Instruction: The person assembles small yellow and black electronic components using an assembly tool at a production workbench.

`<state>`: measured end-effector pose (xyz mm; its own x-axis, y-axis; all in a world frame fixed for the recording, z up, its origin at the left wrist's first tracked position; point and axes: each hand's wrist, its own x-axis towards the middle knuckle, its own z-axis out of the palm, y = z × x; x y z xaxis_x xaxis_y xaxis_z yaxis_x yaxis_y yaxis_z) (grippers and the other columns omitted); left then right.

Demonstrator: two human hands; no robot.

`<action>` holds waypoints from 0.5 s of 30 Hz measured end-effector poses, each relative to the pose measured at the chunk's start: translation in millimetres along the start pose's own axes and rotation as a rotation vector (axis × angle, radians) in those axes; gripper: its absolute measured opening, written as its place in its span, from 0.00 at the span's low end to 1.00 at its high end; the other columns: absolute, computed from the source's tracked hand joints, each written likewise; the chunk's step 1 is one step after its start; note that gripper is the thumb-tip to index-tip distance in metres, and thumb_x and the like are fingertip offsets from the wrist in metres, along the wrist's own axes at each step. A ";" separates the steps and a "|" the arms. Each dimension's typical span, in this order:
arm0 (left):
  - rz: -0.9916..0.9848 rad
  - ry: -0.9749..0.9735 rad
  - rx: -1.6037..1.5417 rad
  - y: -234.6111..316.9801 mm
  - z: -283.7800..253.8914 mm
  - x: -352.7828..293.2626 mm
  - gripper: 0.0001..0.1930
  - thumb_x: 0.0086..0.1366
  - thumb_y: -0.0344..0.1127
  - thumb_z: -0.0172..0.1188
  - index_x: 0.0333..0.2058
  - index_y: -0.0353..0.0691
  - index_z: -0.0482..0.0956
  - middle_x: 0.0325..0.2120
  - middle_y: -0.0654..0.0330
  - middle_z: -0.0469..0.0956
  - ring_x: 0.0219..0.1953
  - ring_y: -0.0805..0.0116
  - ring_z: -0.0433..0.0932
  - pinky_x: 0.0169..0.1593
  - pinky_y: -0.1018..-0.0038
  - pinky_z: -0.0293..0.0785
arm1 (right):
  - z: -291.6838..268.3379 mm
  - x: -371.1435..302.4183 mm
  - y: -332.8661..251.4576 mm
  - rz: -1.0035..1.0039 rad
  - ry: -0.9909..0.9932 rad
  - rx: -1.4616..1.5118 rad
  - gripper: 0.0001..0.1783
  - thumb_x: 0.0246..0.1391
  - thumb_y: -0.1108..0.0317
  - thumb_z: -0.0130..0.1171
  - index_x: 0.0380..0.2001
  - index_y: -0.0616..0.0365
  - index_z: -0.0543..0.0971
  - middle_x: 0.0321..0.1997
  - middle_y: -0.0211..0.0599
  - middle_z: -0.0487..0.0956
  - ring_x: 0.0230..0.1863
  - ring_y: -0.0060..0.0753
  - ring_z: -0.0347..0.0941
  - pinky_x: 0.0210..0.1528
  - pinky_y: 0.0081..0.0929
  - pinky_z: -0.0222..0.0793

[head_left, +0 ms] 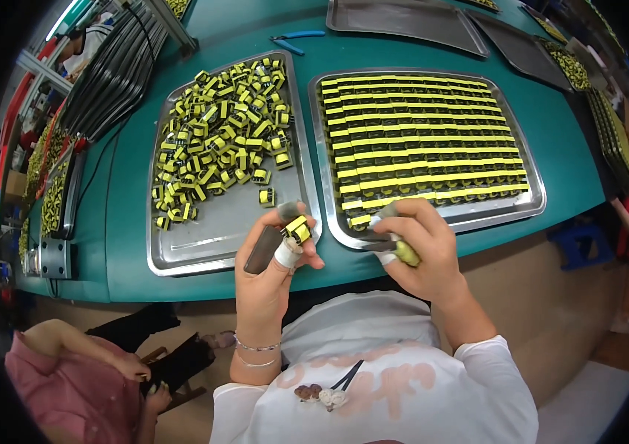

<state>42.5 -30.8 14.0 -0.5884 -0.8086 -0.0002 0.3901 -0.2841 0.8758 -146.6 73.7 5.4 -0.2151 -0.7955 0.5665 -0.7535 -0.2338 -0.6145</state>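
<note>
Between the thumb and fingers of my left hand (261, 292) is a small transformer (298, 229), yellow on top with a black body and pins. A flat dark-grey block (263, 249) lies against the same palm. White tape wraps the thumb, and a greyish cover sits on a fingertip. My right hand (433, 255) is closed around a small tool (406, 253) with a yellow-green grip; its tip is hard to make out. That hand hovers by the near edge of the right metal tray (535, 211), where transformers (418, 140) stand in tight rows.
A second metal tray (203, 255) on the left bears a loose heap of transformers (218, 133). Blue-handled pliers (296, 38) lie behind it on the green table (126, 222). Dark trays (407, 26) stand at the back. A person in a pink top (70, 385) sits at left.
</note>
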 end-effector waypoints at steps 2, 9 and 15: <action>-0.026 -0.026 -0.031 -0.8 0.6 0.1 0.24 0.63 0.34 0.59 0.54 0.29 0.66 0.45 0.48 0.73 0.36 0.70 0.75 0.35 0.74 0.78 | -3.9 -1.5 -1.3 -0.007 0.018 0.024 0.15 0.34 0.77 0.60 0.32 0.62 0.78 0.37 0.44 0.74 0.34 0.40 0.73 0.33 0.28 0.69; -0.029 -0.067 -0.060 -5.3 4.2 1.7 0.22 0.66 0.37 0.55 0.54 0.30 0.66 0.45 0.44 0.74 0.37 0.69 0.76 0.36 0.73 0.79 | 1.7 -22.7 -2.4 0.064 -0.172 0.629 0.10 0.46 0.68 0.58 0.33 0.61 0.77 0.36 0.44 0.76 0.34 0.40 0.72 0.38 0.31 0.68; -0.087 0.012 -0.090 -9.3 9.6 0.6 0.23 0.68 0.42 0.52 0.54 0.30 0.66 0.41 0.44 0.76 0.35 0.69 0.76 0.35 0.73 0.80 | 5.6 -19.2 -10.4 0.046 -0.273 0.504 0.11 0.45 0.69 0.61 0.33 0.62 0.78 0.33 0.40 0.77 0.33 0.40 0.73 0.36 0.30 0.68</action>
<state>31.8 -23.7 10.5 -0.6143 -0.7849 -0.0812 0.3997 -0.3983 0.8256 -131.1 88.3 -2.2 -0.0219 -0.9109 0.4120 -0.3437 -0.3801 -0.8587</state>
